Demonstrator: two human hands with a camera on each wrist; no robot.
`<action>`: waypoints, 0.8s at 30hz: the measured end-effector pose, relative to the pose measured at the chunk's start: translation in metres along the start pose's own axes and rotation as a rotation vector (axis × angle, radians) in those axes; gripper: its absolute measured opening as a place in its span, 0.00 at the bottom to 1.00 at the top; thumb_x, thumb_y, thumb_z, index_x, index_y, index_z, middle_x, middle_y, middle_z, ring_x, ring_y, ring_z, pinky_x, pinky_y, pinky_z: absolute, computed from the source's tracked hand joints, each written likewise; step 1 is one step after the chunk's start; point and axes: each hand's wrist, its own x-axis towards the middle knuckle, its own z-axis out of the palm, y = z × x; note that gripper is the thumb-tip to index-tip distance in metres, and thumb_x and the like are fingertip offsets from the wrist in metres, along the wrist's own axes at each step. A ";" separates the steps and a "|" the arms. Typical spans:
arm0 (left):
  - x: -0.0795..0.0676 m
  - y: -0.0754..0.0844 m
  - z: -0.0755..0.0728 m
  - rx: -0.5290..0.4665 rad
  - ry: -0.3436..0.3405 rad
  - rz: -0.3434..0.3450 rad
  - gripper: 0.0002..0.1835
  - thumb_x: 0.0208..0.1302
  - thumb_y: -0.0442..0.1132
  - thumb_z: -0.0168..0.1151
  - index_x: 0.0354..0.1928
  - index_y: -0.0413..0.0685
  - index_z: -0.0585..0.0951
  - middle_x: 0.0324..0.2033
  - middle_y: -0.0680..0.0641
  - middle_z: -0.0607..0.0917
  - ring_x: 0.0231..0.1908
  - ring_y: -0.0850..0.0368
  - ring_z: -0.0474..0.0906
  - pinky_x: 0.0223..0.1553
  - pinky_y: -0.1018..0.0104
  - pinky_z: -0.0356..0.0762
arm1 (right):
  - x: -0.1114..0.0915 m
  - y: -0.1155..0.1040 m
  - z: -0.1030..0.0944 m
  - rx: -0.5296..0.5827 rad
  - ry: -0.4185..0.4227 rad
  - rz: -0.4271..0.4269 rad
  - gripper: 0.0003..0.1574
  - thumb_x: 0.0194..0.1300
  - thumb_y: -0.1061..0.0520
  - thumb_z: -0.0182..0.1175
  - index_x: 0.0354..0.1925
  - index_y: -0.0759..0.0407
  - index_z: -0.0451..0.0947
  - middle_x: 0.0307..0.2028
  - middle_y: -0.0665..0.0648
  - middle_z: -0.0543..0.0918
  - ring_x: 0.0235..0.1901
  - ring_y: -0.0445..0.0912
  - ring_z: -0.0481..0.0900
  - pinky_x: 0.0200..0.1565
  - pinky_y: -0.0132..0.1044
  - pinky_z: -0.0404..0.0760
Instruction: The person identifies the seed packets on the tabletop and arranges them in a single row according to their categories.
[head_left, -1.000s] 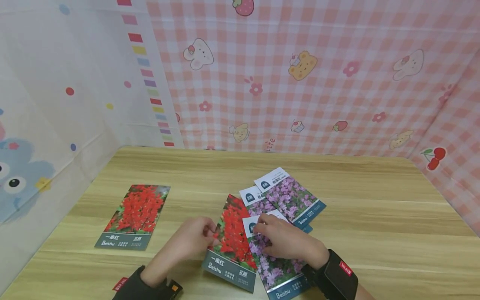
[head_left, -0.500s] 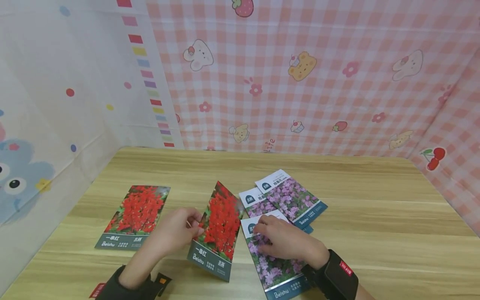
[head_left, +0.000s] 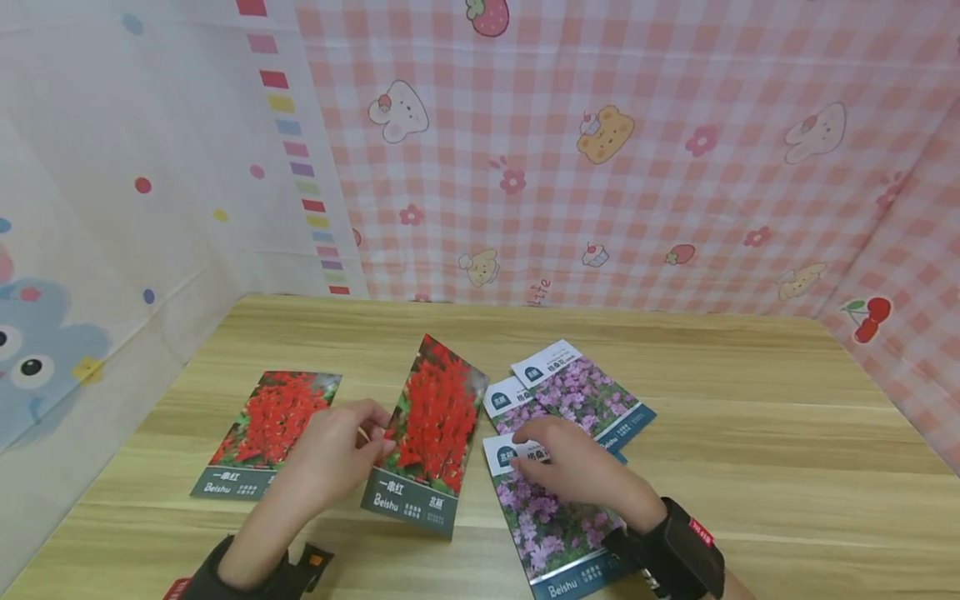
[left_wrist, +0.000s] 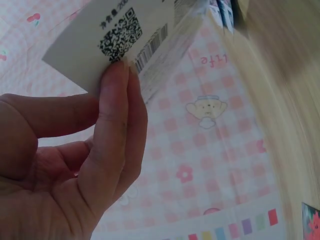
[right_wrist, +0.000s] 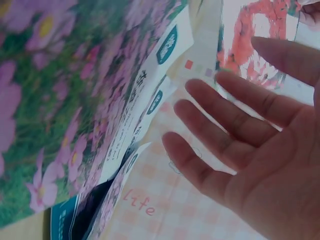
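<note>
My left hand (head_left: pixel 330 458) pinches the left edge of a seed packet with red flowers (head_left: pixel 438 417), tilted up off the table. Its white back, with a QR code and barcode, faces the left wrist view, where thumb and fingers grip the packet (left_wrist: pixel 75 57). Another red-flower seed packet (head_left: pixel 266 425) lies at the left, partly behind that hand. Over the nearest purple-flower seed packet (head_left: pixel 551 542) hovers my right hand (head_left: pixel 588 471). Its fingers are extended and hold nothing in the right wrist view, apart from the purple packet (right_wrist: pixel 75 100).
Two more purple-flower packets lie overlapping behind the right hand, the upper one (head_left: pixel 588 396) covering part of the lower one (head_left: pixel 510 400). The wooden table (head_left: pixel 750 433) ends at a pink checked cloth (head_left: pixel 675 200) behind and a white cloth (head_left: pixel 172 233) at left.
My left hand has drawn the red packet left and up, away from the purple packets, and tilted it. My right hand has lifted slightly off the near purple packet.
</note>
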 end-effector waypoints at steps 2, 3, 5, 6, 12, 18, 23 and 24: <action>0.000 0.001 0.000 -0.013 0.001 0.006 0.06 0.54 0.29 0.64 0.35 0.41 0.78 0.22 0.53 0.76 0.22 0.63 0.73 0.20 0.70 0.70 | 0.000 0.000 -0.002 0.032 0.029 0.009 0.17 0.62 0.56 0.58 0.45 0.67 0.77 0.42 0.60 0.80 0.46 0.53 0.76 0.47 0.47 0.75; -0.001 0.001 0.000 -0.027 0.001 0.006 0.07 0.54 0.29 0.64 0.35 0.40 0.78 0.23 0.52 0.76 0.22 0.63 0.73 0.20 0.70 0.71 | 0.000 0.000 -0.002 0.053 0.035 0.018 0.18 0.62 0.55 0.58 0.45 0.67 0.77 0.43 0.60 0.81 0.46 0.54 0.76 0.47 0.47 0.75; -0.001 0.002 0.001 -0.060 0.001 0.007 0.08 0.53 0.28 0.64 0.36 0.40 0.78 0.24 0.52 0.76 0.23 0.63 0.74 0.20 0.71 0.72 | -0.001 -0.001 -0.003 0.088 0.037 0.038 0.19 0.63 0.54 0.57 0.46 0.67 0.77 0.43 0.60 0.81 0.47 0.54 0.76 0.47 0.48 0.75; -0.001 0.003 0.001 -0.075 0.000 0.008 0.09 0.53 0.28 0.64 0.37 0.39 0.78 0.24 0.52 0.76 0.23 0.63 0.75 0.20 0.71 0.72 | -0.001 -0.001 -0.004 0.102 0.037 0.043 0.19 0.63 0.53 0.56 0.46 0.67 0.77 0.44 0.60 0.80 0.47 0.54 0.76 0.47 0.48 0.75; 0.000 0.005 0.007 -0.209 -0.010 0.030 0.08 0.54 0.26 0.63 0.36 0.39 0.76 0.25 0.50 0.76 0.24 0.62 0.76 0.22 0.71 0.76 | -0.002 0.000 -0.007 0.178 0.007 0.070 0.21 0.65 0.52 0.54 0.50 0.66 0.76 0.48 0.61 0.79 0.50 0.57 0.74 0.48 0.52 0.73; 0.001 0.007 0.014 -0.248 -0.007 0.017 0.09 0.53 0.26 0.63 0.35 0.39 0.75 0.25 0.50 0.76 0.23 0.62 0.77 0.22 0.71 0.78 | -0.001 -0.001 -0.009 0.264 -0.015 0.068 0.21 0.66 0.53 0.54 0.51 0.66 0.75 0.49 0.62 0.78 0.51 0.56 0.74 0.49 0.50 0.73; 0.002 0.008 0.019 -0.244 -0.023 0.014 0.08 0.54 0.27 0.63 0.35 0.39 0.75 0.24 0.50 0.76 0.24 0.62 0.77 0.22 0.73 0.76 | 0.000 -0.001 -0.009 0.343 -0.001 0.097 0.20 0.65 0.55 0.54 0.50 0.66 0.74 0.47 0.62 0.79 0.47 0.54 0.76 0.45 0.43 0.77; 0.003 0.008 0.019 -0.246 -0.025 0.011 0.08 0.54 0.27 0.63 0.36 0.40 0.75 0.24 0.51 0.76 0.24 0.62 0.77 0.22 0.73 0.76 | 0.001 -0.001 -0.010 0.349 0.008 0.099 0.20 0.65 0.55 0.54 0.50 0.67 0.74 0.46 0.62 0.79 0.46 0.54 0.77 0.44 0.43 0.77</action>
